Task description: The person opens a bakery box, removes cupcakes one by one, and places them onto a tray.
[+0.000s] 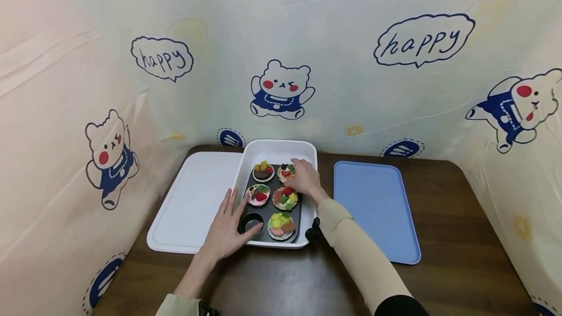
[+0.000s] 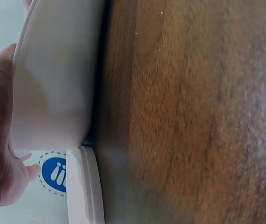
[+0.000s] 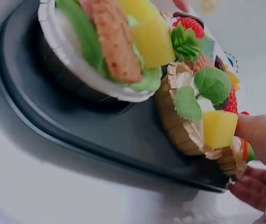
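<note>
A dark muffin pan [image 1: 266, 211] sits inside a white bin [image 1: 281, 148], with several toy fruit tarts in its cups. The near left cup [image 1: 252, 221] holds no tart. My left hand [image 1: 226, 230] lies over the bin's near left rim with its fingers spread straight, the thumb reaching over that cup. My right hand [image 1: 305, 178] is at the far right tart [image 1: 285, 171], thumb and fingers on either side of it, pinching it. Close by are the middle right tart [image 3: 193, 112] and the near right tart [image 3: 105, 51]. Part of the held tart is hidden by the hand.
A white tray [image 1: 193, 199] lies left of the bin, its right side close against it. To the right, a blue tray [image 1: 373, 208] lies on the brown wooden table [image 1: 456, 243]. A printed curtain [image 1: 342, 62] hangs behind and at both sides.
</note>
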The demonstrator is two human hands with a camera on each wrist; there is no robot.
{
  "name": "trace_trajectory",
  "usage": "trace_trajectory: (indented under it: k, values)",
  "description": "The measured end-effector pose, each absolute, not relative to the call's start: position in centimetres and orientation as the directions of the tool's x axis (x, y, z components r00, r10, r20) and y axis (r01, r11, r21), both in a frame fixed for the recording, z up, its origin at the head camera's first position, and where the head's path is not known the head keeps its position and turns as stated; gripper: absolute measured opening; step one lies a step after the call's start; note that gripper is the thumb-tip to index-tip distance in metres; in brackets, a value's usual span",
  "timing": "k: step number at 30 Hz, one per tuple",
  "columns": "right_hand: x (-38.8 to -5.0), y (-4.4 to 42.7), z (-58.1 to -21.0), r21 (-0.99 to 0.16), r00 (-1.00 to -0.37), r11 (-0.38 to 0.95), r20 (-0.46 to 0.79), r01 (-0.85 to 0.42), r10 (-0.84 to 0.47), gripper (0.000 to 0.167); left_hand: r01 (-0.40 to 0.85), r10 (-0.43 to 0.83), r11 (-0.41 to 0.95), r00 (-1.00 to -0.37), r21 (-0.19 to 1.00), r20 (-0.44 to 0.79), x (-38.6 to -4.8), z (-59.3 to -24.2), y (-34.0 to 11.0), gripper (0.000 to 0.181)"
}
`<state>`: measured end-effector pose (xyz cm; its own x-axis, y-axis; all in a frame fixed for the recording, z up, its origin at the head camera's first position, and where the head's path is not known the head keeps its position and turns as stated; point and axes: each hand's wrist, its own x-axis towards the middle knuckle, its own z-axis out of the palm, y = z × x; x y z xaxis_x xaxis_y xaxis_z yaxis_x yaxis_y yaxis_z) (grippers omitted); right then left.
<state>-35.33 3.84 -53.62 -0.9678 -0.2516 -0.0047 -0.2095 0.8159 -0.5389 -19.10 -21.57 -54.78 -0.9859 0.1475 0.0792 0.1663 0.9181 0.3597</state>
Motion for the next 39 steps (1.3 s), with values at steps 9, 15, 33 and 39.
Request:
trace_trajectory:
  k: [9, 15, 33, 39]
  values:
    - [-33.9, 3.7, -52.9, -0.556, -0.979, 0.810, 0.042, -0.188, -0.198, 0.071, 0.165, 0.147, 0.914, -0.986, 0.371, 0.075, -19.0, -54.8, -21.5, 0.102]
    - [-33.9, 4.0, -53.0, -0.654, -0.976, 0.728, 0.088, -0.207, -0.198, 0.075, 0.167, 0.154, 0.912, -0.986, 0.375, 0.067, -19.2, -54.7, -21.6, 0.101]
    - [-33.9, 4.6, -53.2, -0.813, -0.964, 0.526, 0.159, -0.250, -0.212, 0.076, 0.164, 0.149, 0.904, -0.986, 0.395, 0.068, -19.1, -54.8, -21.7, 0.101]
    - [-34.0, 4.9, -53.0, -0.847, -0.967, 0.485, 0.119, -0.218, -0.226, 0.076, 0.164, 0.147, 0.901, -0.986, 0.401, 0.074, -19.2, -54.8, -21.7, 0.100]
